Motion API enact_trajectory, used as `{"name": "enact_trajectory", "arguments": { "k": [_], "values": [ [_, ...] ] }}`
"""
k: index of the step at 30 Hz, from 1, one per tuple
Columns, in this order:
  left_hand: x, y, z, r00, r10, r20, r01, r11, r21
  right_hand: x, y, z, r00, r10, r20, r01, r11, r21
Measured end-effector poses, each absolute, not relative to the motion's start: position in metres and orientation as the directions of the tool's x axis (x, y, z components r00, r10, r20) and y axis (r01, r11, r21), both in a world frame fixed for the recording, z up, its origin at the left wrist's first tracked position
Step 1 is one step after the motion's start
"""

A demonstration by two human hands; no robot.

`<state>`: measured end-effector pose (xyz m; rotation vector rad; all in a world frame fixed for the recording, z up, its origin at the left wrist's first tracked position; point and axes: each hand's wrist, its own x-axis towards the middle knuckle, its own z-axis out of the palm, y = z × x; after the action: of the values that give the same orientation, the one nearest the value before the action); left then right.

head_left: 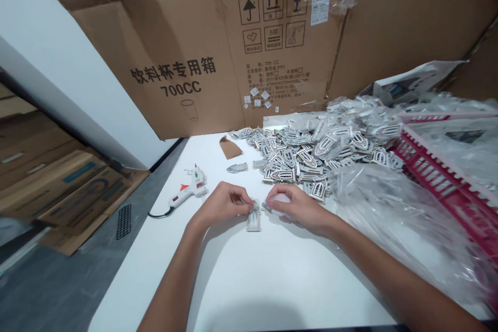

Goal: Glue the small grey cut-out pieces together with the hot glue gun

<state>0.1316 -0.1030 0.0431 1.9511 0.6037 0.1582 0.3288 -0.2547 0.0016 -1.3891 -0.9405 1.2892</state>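
The person's left hand (229,201) and right hand (298,206) are bare, with fingers (243,195) that look slender, though detail at this size is hard to judge. The left forearm (177,265) and right forearm (375,257) are slim, smooth in outline and uncovered, tapering toward the hands.

- 1 view, from a camera worn on the person's head, looking forward and down over a white table (249,280).
- The left forearm (179,280) and right forearm (389,275) rise from the bottom edge, leading to the left hand (229,201) and right hand (298,207), close to the lens near the center.
- Farther off, a cardboard box (194,26) spans much of the top.
- The wide framing reaches gray floor (78,280) at left and a magenta basket (443,179) at right.
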Motion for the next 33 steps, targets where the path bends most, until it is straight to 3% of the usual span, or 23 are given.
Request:
{"name": "enact_trajectory", "arguments": {
  "k": [19, 24, 33],
  "values": [
    [0.1245, -0.1008, 0.0508, 0.926, 0.313, -0.212, 0.351, -0.505, 0.788, 0.3282, -0.2555, 0.0076, 0.145, 0.958, -0.249, -0.087, -0.238, -0.967],
    [0.1272, -0.1013, 0.0480, 0.942, 0.291, -0.166, 0.304, -0.533, 0.790, 0.3288, -0.2553, 0.0046, 0.141, 0.959, -0.245, -0.080, -0.236, -0.969],
    [0.1274, -0.1048, 0.0441, 0.916, 0.382, -0.124, 0.353, -0.619, 0.702, 0.3294, -0.2557, 0.0034, 0.139, 0.960, -0.242, -0.082, -0.232, -0.969]
  ]
}}
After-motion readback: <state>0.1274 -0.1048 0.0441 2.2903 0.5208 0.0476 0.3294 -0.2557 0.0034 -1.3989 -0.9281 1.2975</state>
